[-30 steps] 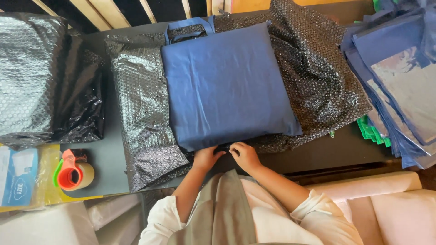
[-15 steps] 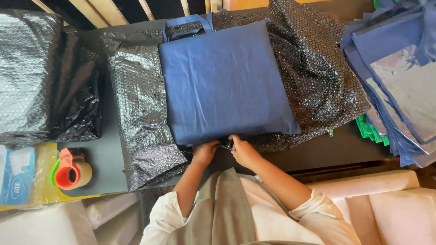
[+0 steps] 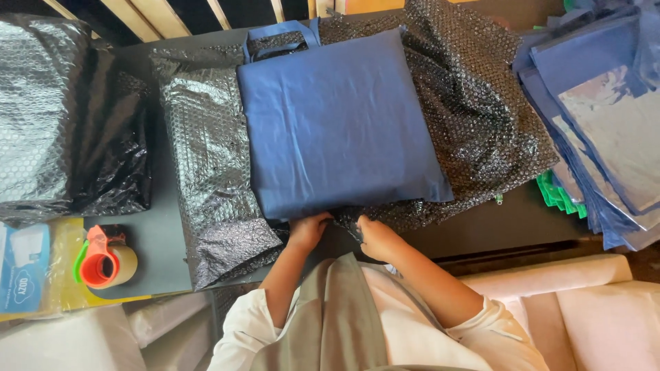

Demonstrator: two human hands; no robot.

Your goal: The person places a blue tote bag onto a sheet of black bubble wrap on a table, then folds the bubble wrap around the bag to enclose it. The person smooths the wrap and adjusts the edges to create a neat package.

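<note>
Both hands (image 3: 337, 233) now lower at the blue bag's (image 3: 337, 124) near edge — fingers gripping black bubble wrap (image 3: 474, 124) on the dark table (image 3: 158, 240).

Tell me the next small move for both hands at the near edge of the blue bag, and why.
Probably lift the near flap of black bubble wrap up over the blue bag. Both the left hand and right hand sit at the bag's near edge, where the wrap pokes out beneath it. The bag's top is bare, with wrap spread out to either side.
</note>
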